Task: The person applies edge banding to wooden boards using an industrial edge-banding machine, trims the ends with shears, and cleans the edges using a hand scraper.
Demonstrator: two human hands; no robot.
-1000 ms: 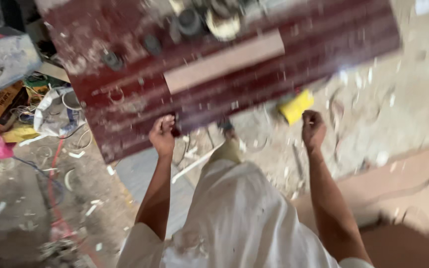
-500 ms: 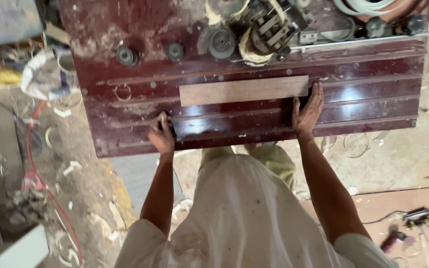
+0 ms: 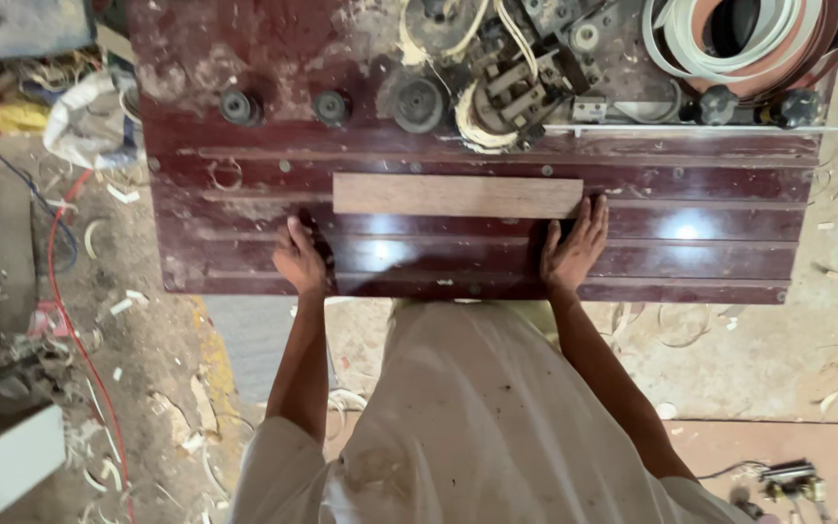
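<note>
On the dark red, grooved machine table (image 3: 729,252), a long, flat, brown wooden strip (image 3: 458,195) lay crosswise, its far edge just short of the rollers and feed mechanism (image 3: 506,92), so it seemed placed but not yet fed through. Neither hand gripped it: the left hand (image 3: 300,260) rested loosely on the table near the strip's left end, and the right hand (image 3: 574,247) lay flat and open, fingertips (image 3: 596,206) touching its right end.
</note>
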